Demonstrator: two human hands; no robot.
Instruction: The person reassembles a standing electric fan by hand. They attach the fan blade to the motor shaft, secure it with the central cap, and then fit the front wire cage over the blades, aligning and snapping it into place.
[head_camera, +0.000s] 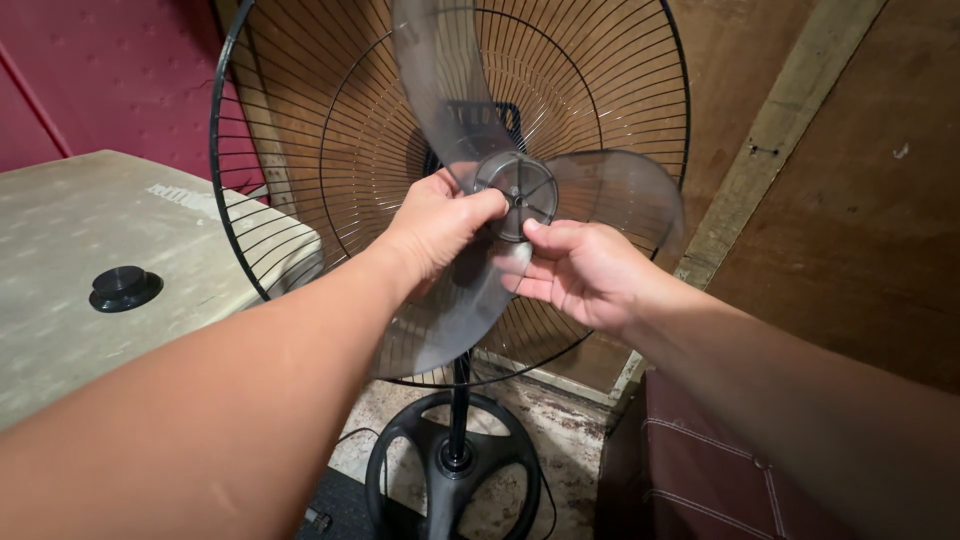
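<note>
The left hand (435, 222) closes its fingers on the left side of the hub (518, 192) of a translucent grey fan blade (455, 300), while the right hand (580, 268) pinches the hub's lower right edge between thumb and fingertips. The blade sits at the centre of the black wire rear guard (300, 150), on the motor shaft of a pedestal fan; the front guard is off. The thin plastic looks light and a little springy, and probably cracks if bent by the tips, so the thick hub is the sound place to hold. Below, the black pole (460, 400) runs down to a round ringed base (452, 470). To the left, a black round cap (124, 288) lies on a pale tabletop (60, 230).
</note>
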